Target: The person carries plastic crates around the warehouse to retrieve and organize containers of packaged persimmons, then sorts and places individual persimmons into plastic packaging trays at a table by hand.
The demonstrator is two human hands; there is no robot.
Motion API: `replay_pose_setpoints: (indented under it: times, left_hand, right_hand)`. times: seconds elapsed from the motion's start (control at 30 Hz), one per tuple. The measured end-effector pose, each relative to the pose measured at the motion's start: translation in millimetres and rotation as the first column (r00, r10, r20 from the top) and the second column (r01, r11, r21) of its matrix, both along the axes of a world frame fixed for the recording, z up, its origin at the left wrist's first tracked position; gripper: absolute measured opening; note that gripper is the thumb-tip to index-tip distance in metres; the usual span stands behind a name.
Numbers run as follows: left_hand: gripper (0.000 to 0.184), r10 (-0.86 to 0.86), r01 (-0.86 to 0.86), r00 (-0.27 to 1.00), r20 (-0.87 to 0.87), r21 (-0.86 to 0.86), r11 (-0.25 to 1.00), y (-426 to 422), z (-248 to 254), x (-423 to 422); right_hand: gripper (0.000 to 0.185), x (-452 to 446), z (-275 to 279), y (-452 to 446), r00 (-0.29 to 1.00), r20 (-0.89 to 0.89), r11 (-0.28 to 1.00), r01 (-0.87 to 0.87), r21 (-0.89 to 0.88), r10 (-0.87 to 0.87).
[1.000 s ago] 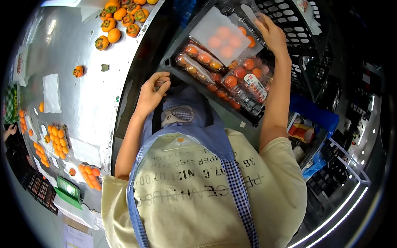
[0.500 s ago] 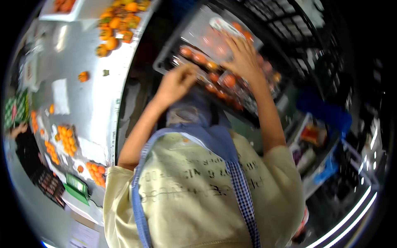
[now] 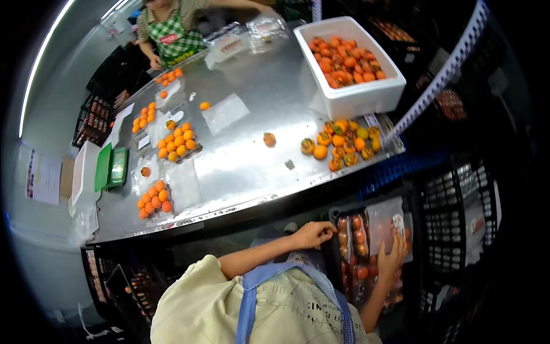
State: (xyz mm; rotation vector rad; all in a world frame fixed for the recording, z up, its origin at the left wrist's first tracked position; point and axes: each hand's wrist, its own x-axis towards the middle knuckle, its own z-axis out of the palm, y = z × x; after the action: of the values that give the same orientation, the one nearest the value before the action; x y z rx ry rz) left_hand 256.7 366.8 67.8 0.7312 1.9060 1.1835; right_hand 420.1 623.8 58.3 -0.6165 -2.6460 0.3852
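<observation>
Right hand (image 3: 391, 255) lies open at the lower right of the frame, fingers extended over a thin, cloudy white sheet (image 3: 382, 225), the tips beside a small printed label (image 3: 397, 222). Left hand (image 3: 314, 235), at lower centre, has its fingers loosely curled near the crate's corner; whether they close on anything I cannot tell. Beneath the sheet, round orange-red fruit shows dimly, and glossy clear plastic packs (image 3: 360, 236) of similar fruit fill the black crate (image 3: 334, 216) around it. Right forearm and hand cover part of these packs. Close against the crate, at the right, stands a black basket (image 3: 456, 218) with a perforated wall.

Above the hands runs the straight edge of a scuffed, shiny metal table (image 3: 246, 178). Squat persimmons (image 3: 342, 141) with leafy green caps crowd its right end, below a smooth white box (image 3: 365, 103) heaped with orange fruit. A pale slanted strip (image 3: 444, 80) with dark holes crosses the upper right. At upper left stands a person in a green checked apron (image 3: 175, 35).
</observation>
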Motion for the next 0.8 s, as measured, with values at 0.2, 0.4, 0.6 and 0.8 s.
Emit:
replay_pose_setpoints:
  times: [0.2,0.4,0.6,0.8]
  left_hand:
    - [0.026,0.133,-0.133,0.991,-0.001,0.01,0.991,-37.9,-3.1,0.0]
    - [0.028,0.254,-0.254,0.967,-0.01,0.023,0.967,-64.9,-7.3,-5.4]
    - [0.026,0.345,-0.349,0.937,0.06,0.107,0.931,-92.4,-15.8,-18.8]
    - [0.025,0.361,-0.364,0.931,0.045,0.121,0.923,-149.4,-9.4,-61.4]
  right_hand:
    - [0.026,-59.9,7.6,-40.5,0.94,-0.253,0.965,-0.252,-0.066,0.228]
    - [0.018,-104.5,15.6,-95.7,0.884,-0.292,0.882,-0.428,-0.196,0.364]
    - [0.016,-131.6,23.4,-149.0,0.823,-0.253,0.81,-0.557,-0.184,0.508]
    - [0.015,-173.0,14.8,-213.9,0.783,-0.24,0.745,-0.62,-0.244,0.573]
